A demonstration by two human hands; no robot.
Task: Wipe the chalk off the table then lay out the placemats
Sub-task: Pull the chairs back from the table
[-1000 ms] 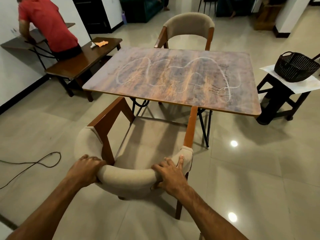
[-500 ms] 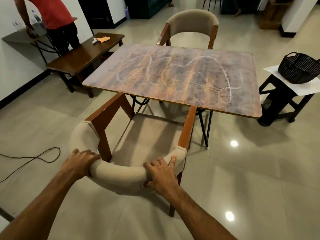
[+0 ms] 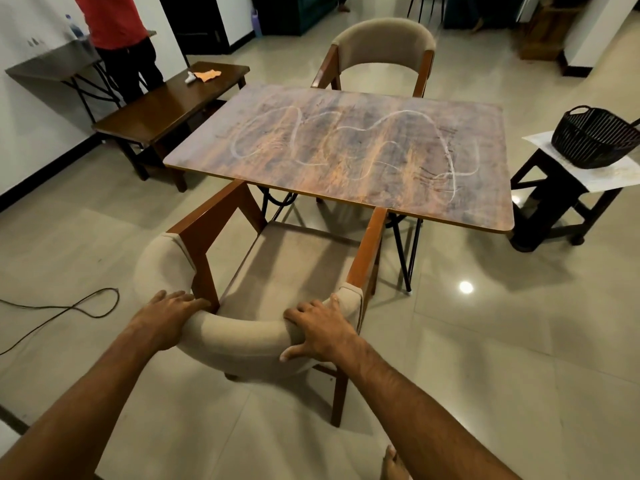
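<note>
**A:** What are the hands doing at this moment?

**B:** Both grip the padded back of the chair [image 3: 242,336] just in front of the person. The left hand [image 3: 166,315] has its fingers curled over the top of the pad, beside the wooden arm. The right hand [image 3: 318,332] grips the other end, with the thumb on the outer face.

**A:** And where does the chair stand?

**B:** Its front is at the near edge of the table [image 3: 346,188], facing it.

**A:** So the wiping has not begun?

**B:** I judge not. The chalk [image 3: 405,113] runs in white loops across the table top, unbroken, and neither hand has a cloth. This step is only handling the chair.

**A:** What does the next move call for?

**B:** I think the hands must let go of the chair and fetch something to wipe with. An orange cloth [image 3: 207,75] lies on the side table [image 3: 156,112] beyond the left corner. I cannot see the placemats. A black basket [image 3: 592,136] stands on a small stand to the right, well apart from the chalk, but its inside is hidden.
</note>
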